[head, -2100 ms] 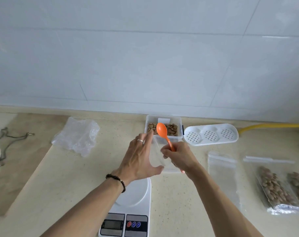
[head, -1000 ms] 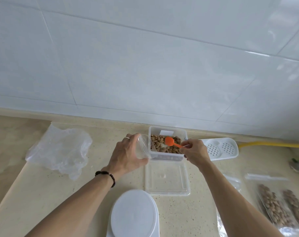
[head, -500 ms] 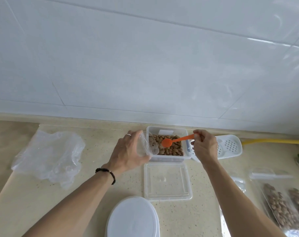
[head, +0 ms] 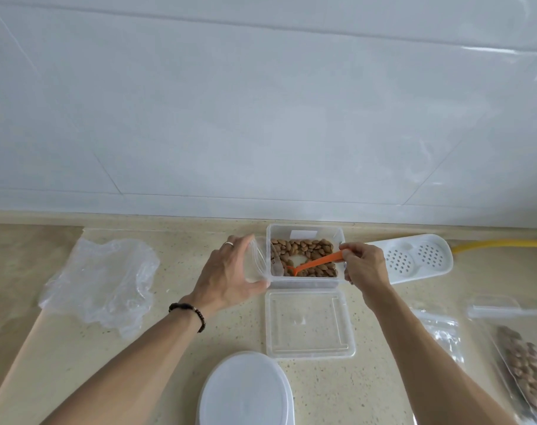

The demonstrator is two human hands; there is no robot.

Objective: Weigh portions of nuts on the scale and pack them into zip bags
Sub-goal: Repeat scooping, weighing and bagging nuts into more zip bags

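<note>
Pinching the orange spoon (head: pixel 317 262) by its handle, the right hand (head: pixel 363 265) dips its bowl into the brown nuts (head: pixel 304 249) in the clear tub (head: pixel 305 282). The left hand (head: pixel 230 276) grips a clear zip bag (head: pixel 258 259) held open against the tub's left wall. Nearer on the bench (head: pixel 61 363) lie the tub's lid (head: pixel 308 323) and the white scale (head: pixel 245 391).

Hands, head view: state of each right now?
Left hand: closed around a clear zip bag, held beside the nut container.
Right hand: pinching the orange spoon, bowl down among the nuts.
</note>
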